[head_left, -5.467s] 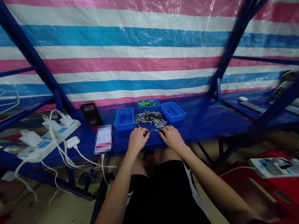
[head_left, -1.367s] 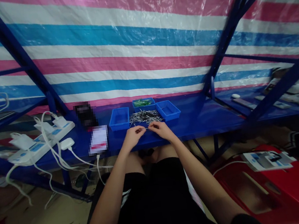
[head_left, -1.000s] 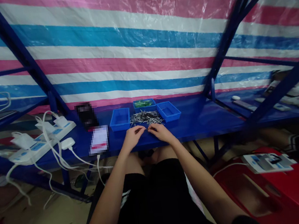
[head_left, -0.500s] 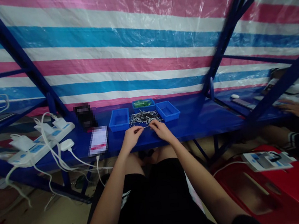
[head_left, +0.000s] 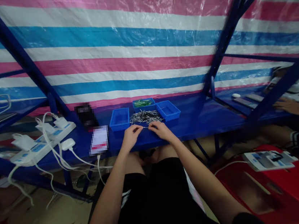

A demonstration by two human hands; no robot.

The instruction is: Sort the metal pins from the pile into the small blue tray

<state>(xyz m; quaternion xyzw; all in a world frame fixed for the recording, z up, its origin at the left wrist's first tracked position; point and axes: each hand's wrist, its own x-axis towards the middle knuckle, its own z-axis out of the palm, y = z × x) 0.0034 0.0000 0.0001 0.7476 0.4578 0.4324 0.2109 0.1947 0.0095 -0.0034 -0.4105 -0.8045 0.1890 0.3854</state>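
Note:
Between my two hands, a thin pale stick-like piece (head_left: 145, 127) is pinched at both ends, too small to name by kind. My left hand (head_left: 132, 134) has its fingertips closed on one end. The fingertips of my right hand (head_left: 159, 129) are closed on the other end. Just beyond them, a pile of thin silvery and dark stick-like pieces (head_left: 146, 116) lies on the blue table (head_left: 194, 119). A blue tray (head_left: 120, 119) stands left of the pile, another blue tray (head_left: 168, 110) at its right, and a third tray (head_left: 135, 109) with green pieces behind it.
At the left lie a white power strip (head_left: 38, 149) with plugs and cables, a blurred-out phone (head_left: 98, 140) and a dark item (head_left: 86, 116). Blue metal posts (head_left: 221, 50) frame a striped sheet. A red stool (head_left: 292, 185) and another person's hand (head_left: 290, 105) are at the right.
My hands have drawn slightly closer together, so less of the thin piece shows between them. The other person's hand at the right has shifted slightly.

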